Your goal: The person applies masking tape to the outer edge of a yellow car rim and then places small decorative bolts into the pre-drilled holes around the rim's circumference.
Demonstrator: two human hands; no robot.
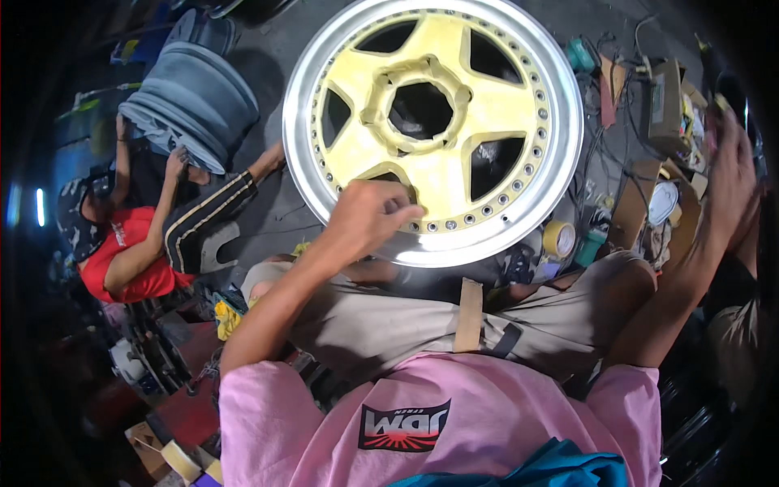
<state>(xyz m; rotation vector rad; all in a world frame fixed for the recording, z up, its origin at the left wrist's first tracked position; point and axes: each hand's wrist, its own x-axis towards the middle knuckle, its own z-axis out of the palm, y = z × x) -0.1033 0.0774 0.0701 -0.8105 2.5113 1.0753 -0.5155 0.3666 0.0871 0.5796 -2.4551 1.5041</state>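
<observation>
A large wheel rim (572, 122) lies before me, with a polished silver lip and a pale yellow five-spoke centre (422, 174). A ring of small bolt holes runs around the yellow part. My left hand (369, 215) rests over the near edge of that centre, at the bolt ring, with its fingers curled and thumb pressed in. Whatever it pinches is too small or hidden to name. Far to the right, my right hand (733, 162) reaches out beside the cardboard boxes, its fingers stretched upward and partly in shadow; nothing shows clearly in them.
An open cardboard box (667, 105) and another box (637, 211) of small items stand at right. Tape rolls (558, 239) and cables lie near the rim. A tan strip (468, 316) lies on my shorts. At left, a person in a red shirt (134, 247) handles a grey rim (195, 101).
</observation>
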